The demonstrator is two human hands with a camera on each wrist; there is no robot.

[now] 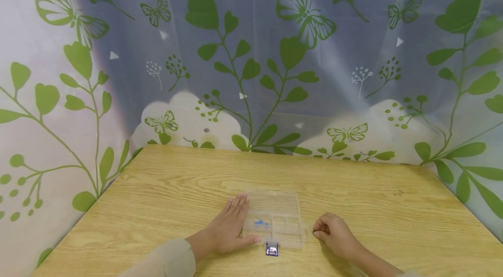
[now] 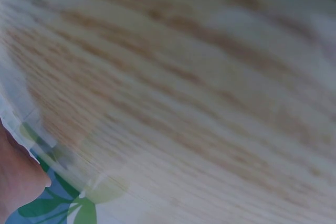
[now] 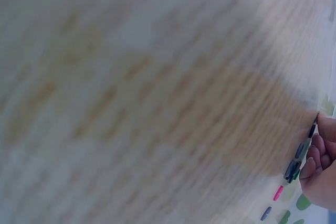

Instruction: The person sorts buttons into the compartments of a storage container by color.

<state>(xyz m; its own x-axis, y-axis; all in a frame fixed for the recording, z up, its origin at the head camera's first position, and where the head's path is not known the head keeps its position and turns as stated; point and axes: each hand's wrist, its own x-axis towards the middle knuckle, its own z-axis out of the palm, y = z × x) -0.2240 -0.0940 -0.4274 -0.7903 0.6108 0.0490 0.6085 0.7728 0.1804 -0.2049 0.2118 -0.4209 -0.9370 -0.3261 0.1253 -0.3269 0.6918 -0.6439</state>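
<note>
A clear plastic compartment box [image 1: 287, 237] lies on the table with its clear lid [image 1: 271, 202] folded back on the far side. Several small blue pieces [image 1: 261, 223] sit in its left compartment. My left hand [image 1: 229, 226] rests along the box's left side, fingers straight and thumb at the front edge; the left wrist view catches only part of that hand [image 2: 21, 177]. To the right of the box, my right hand [image 1: 335, 233] pinches a tiny dark piece [image 1: 314, 232] between thumb and forefinger. Its other fingers are curled in, as the right wrist view also shows.
A small purple-edged shiny object [image 1: 272, 249] lies at the box's front edge. The wooden table [image 1: 177, 181] meets a curtain [image 1: 255, 106] printed with leaves and butterflies. In the right wrist view, a pink piece [image 3: 278, 193] and dark pieces [image 3: 292, 171] appear near the hand.
</note>
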